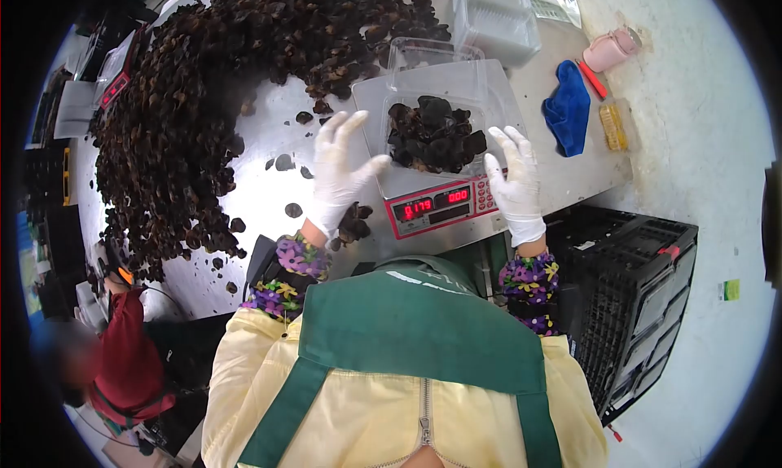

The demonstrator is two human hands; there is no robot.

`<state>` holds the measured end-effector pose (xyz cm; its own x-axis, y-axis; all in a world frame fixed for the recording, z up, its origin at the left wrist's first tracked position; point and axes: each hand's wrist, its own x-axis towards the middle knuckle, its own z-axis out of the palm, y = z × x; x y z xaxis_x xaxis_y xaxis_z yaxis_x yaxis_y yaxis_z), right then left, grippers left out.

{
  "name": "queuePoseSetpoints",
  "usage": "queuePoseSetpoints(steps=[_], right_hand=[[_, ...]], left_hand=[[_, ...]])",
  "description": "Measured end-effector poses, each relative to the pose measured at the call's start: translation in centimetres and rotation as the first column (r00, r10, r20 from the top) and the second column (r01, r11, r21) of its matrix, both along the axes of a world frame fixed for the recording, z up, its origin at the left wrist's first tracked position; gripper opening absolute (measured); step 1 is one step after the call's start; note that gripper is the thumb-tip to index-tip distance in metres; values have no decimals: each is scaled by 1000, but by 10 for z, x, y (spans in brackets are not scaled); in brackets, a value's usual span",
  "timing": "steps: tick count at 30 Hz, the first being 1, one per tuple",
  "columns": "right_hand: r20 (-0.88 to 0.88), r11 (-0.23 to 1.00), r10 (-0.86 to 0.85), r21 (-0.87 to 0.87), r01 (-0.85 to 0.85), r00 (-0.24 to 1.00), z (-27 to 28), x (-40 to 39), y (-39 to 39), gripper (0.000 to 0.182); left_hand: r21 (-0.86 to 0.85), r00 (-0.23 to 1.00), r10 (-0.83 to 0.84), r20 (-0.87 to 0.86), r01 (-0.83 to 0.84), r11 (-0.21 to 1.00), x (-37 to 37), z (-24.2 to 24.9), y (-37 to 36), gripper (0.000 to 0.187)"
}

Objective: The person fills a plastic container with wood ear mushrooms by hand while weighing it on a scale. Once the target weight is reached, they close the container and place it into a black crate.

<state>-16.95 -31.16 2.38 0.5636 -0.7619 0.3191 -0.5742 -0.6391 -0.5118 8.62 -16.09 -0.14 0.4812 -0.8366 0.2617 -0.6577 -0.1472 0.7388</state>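
On a digital scale (505, 109) with red lit digits rests a clear plastic clamshell box (475, 109), its lid (432, 54) folded back. Dark curled pieces (436, 134) that look like wood ear mushrooms lie in the box. My left hand (336, 179), in a white glove, hovers left of the box with its fingers apart and holds nothing. Gloved in white too, my right hand (515, 183) is at the box's right side, fingers spread and holding nothing. A few mushroom pieces (353, 225) lie beside my left wrist.
A large heap of the dark mushrooms (179, 101) covers the table's left and back. Stacked clear boxes (495, 20) stand behind the scale. At right are a blue cloth (567, 109), a pink bottle (611, 50) and black crates (627, 305). Another person (130, 354) works at left.
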Motion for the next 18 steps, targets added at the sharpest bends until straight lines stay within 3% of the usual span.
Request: queuePoseSetpoints(steps=[1, 4, 10, 11, 12, 13, 15, 16, 17, 18], right_hand=[[-19, 1000, -1, -21, 0, 1000, -2, 3, 1, 38], [-117, 997, 44, -65, -51, 992, -22, 4, 5, 39], [-76, 996, 74, -43, -78, 994, -17, 1, -3, 33], [-7, 997, 47, 69, -46, 999, -15, -2, -9, 33], [60, 982, 13, 186, -24, 998, -13, -4, -15, 34], [62, 983, 17, 183, -28, 998, -10, -2, -22, 34], [393, 788, -152, 602, -129, 907, 0, 9, -40, 37], [428, 603, -272, 774, -195, 862, 1, 14, -50, 49], [435, 604, -269, 771, -201, 860, -2, 19, -63, 49], [465, 433, -372, 852, -293, 803, -12, 24, -76, 52]], left_hand=[[-4, 1000, 4, 0, -4, 1000, -7, 1, -5, 78], [86, 968, -88, 235, 69, 994, -31, 3, -29, 100], [183, 979, 56, 194, -92, 979, -45, -2, -54, 97], [174, 979, 64, 195, -99, 980, -43, -3, -54, 97], [137, 995, 45, 91, -58, 989, -39, -8, -51, 99], [97, 1000, 18, -12, -17, 995, -35, -14, -47, 100], [48, 997, -12, -77, 15, 999, -29, -21, -37, 101], [30, 995, -30, -92, 33, 999, -26, -21, -31, 102], [11, 993, -47, -106, 49, 999, -25, -22, -26, 103], [22, 994, -49, -95, 51, 998, -24, -21, -20, 102]])
